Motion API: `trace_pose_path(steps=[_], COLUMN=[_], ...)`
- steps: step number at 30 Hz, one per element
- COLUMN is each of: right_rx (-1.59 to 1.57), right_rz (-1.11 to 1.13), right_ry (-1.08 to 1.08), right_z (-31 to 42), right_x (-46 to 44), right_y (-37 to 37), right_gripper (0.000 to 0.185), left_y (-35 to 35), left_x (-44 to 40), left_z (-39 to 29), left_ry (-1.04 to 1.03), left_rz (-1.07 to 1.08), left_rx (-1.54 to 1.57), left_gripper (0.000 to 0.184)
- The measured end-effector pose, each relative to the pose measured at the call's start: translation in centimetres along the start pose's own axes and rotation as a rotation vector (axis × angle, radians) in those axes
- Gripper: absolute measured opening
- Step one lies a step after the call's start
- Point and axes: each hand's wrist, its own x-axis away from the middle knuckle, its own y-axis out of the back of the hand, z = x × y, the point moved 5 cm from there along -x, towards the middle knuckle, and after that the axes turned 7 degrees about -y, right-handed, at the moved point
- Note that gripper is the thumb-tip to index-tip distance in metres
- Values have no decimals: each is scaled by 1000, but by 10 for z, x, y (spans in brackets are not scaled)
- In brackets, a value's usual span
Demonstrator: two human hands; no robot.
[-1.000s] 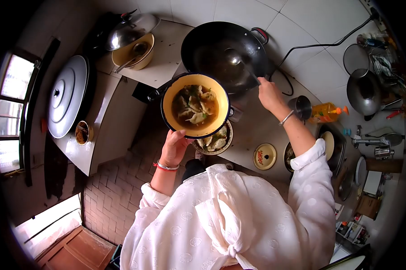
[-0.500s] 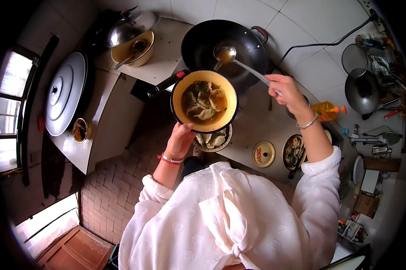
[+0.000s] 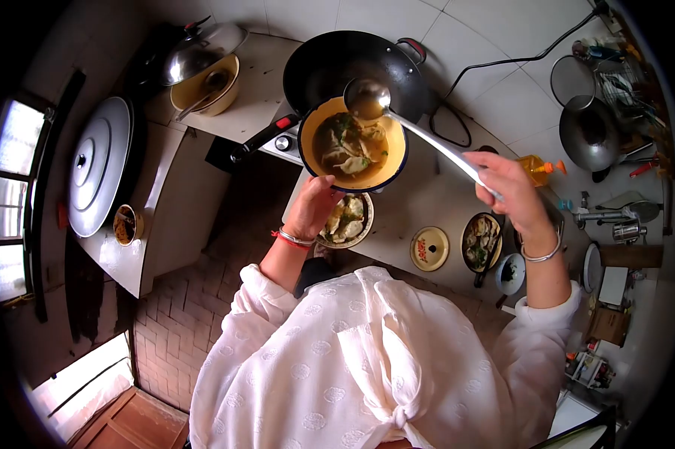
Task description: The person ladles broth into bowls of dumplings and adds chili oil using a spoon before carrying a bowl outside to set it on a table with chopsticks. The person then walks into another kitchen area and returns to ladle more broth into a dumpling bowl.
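Note:
My left hand [image 3: 314, 205] grips the near rim of a yellow enamel bowl [image 3: 393, 170], which holds dumplings [image 3: 350, 159] in brown broth with green bits. In my right hand [image 3: 511, 187] is the handle of a metal ladle [image 3: 368, 99]. The ladle's cup carries brownish liquid and hangs over the bowl's far rim. Behind the bowl sits a black wok [image 3: 315, 63], its near part hidden by the bowl. Below the bowl, a patterned bowl of dumplings [image 3: 346, 222] is partly covered by it and my left hand.
On the counter at right lie a cream lid [image 3: 430, 248], a dark pan of food [image 3: 482, 241], a white bowl [image 3: 510, 274] and an orange bottle [image 3: 535, 169]. At left are a large lidded pot [image 3: 102, 168], a small cup [image 3: 128, 224] and a yellow basin [image 3: 227, 96].
The ladle has moved from inside the wok to over the yellow bowl, carrying liquid. My right hand has moved right and nearer my body; the bowl has shifted slightly right and up.

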Motion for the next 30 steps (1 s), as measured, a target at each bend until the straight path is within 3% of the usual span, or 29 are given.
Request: trace_pose_path(steps=[2, 6, 10, 14, 15, 17, 20, 23, 26, 30], right_rx=[146, 621, 448, 111, 97, 359, 1125, 1395, 1424, 1406], right_rz=[-51, -248, -282, -226, -233, -272, -659, -702, -670, -632], right_ry=[51, 380, 418, 181, 151, 391, 554, 603, 643, 702], right_z=[-14, -1, -9, -25, -30, -47, -58, -70, -83, -94], right_x=[4, 28, 21, -35, -56, -111, -153, -178, -194, -204], right_y=[-2, -12, 3, 27, 32, 40, 22, 7, 4, 9], right_gripper=[37, 35, 34, 36, 37, 36, 39, 43, 58, 54], left_y=[-2, -5, -10, 14, 13, 26, -4, -8, -5, -17], left_x=[-2, -4, 1, 2, 8, 10, 17, 29, 44, 63], left_z=[3, 8, 0, -9, -15, -29, -56, -66, -68, -53], left_ry=[3, 8, -21, -36, 4, -50, -99, -134, -144, -122], left_rz=[2, -31, -16, 0, -21, -74, -76, -78, -95, -107], left_rx=[2, 1, -5, -83, -15, -68, -119, -108, -83, -111], left_gripper=[30, 30, 33, 40, 30, 24, 33, 36, 37, 44])
